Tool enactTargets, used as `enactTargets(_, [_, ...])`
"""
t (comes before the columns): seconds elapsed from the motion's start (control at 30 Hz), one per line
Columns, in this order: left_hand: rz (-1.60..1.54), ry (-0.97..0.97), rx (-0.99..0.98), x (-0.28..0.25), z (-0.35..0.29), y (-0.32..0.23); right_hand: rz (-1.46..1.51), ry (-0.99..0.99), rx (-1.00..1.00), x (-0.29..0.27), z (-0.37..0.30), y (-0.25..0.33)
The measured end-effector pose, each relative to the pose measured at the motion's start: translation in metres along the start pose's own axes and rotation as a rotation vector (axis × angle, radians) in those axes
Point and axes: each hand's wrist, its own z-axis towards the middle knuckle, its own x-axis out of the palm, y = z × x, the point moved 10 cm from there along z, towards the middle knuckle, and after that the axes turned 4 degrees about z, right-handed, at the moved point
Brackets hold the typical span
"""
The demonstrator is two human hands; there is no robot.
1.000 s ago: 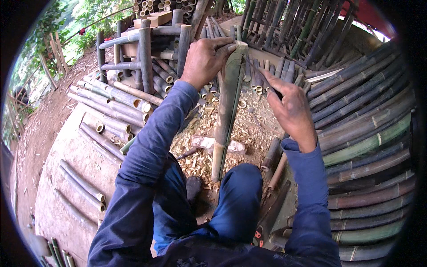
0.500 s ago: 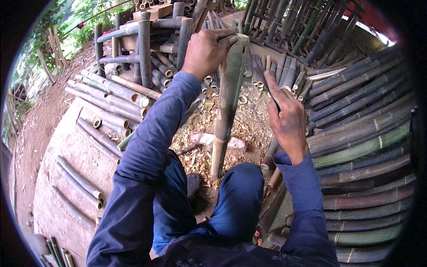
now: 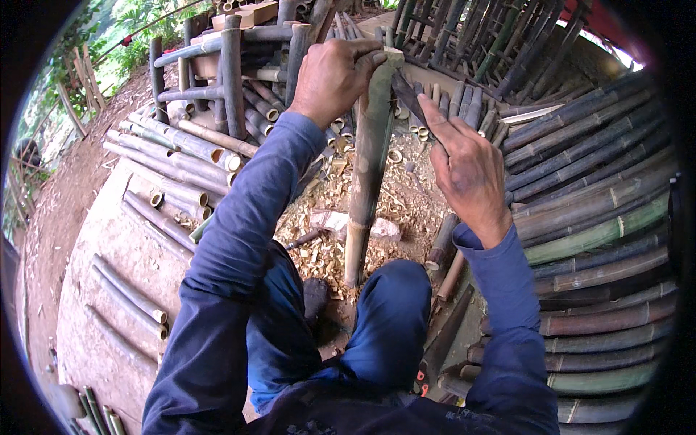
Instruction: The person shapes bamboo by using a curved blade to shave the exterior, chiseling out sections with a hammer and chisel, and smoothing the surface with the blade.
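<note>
Trimming of a bamboo pole, judged from the grip. The left hand, beyond the block, has its fingers pinched on the pole's top end. The right hand, beyond the block and to its right, has its fingers curled around a knife, handle hidden, index finger stretched along it; the blade lies at the pole's right edge, contact uncertain. Good practice would be a shallow blade angle, even strokes, a steady pole and left fingers clear of the cutting path. The pole's foot sits on the near side of the block; its long axis passes before the block, rising away from the person and leaning slightly right, pale end uppermost.
</note>
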Motion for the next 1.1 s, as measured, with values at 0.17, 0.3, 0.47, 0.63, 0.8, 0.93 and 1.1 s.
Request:
enactTargets(0.17, [0.012, -0.068, 0.046, -0.007, -0.001, 0.007, 0.041, 0.200, -0.013, 0.015, 0.009, -0.016])
enactTargets(0.3, [0.017, -0.106, 0.072, -0.010, 0.004, 0.022, 0.089, 0.166, -0.087, 0.033, -0.011, -0.003])
enactTargets(0.47, [0.106, -0.082, 0.003, -0.013, 0.007, 0.047, 0.092, 0.252, -0.139, 0.064, -0.030, 0.000])
enactTargets(0.63, [0.121, -0.045, -0.128, -0.019, 0.004, 0.062, 0.106, 0.384, -0.156, 0.138, -0.090, 0.000])
enactTargets(0.8, [0.161, -0.087, -0.054, -0.021, 0.008, 0.103, 0.208, 0.397, -0.158, 0.191, -0.167, 0.003])
enactTargets(0.93, [0.193, -0.029, -0.134, -0.017, 0.008, 0.102, 0.133, 0.440, -0.040, 0.242, -0.240, -0.003])
enactTargets(1.1, [-0.038, 0.035, -0.278, -0.006, 0.007, 0.174, 0.140, 0.330, 0.038, 0.268, -0.285, 0.012])
